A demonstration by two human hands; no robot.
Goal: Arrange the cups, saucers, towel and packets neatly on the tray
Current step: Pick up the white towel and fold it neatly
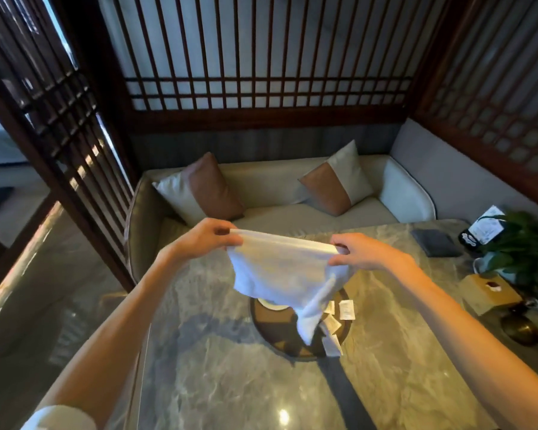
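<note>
White towel (280, 268) is hanging in the air above the table (199, 367), stretched by its top edge between both hands. Left hand (205, 240) is pinching the left top corner, fingers (230, 242) pressed together on the hem. Right hand (357, 251) is pinching the right top corner the same way, thumb under, fingers closed on the cloth. Top edge is running nearly level and taut; the rest is drooping, with one lower corner trailing down to the right over the tray (261, 321).

Tray is round, dark-rimmed, sitting on the grey marble table below the towel. Towel is covering most of it. A white curved rim, cup or saucer (269, 305), is showing at the tray's far left edge under the cloth; cannot tell which. Packets (346, 309) are lying scattered on the tray's right side, one near the front rim, not lined up.

To the right on the table: a tan tissue box (488, 291), a plant (522, 246), a dark folder (435, 243). Sofa (292, 209) with two cushions is sitting beyond the table's far edge.
</note>
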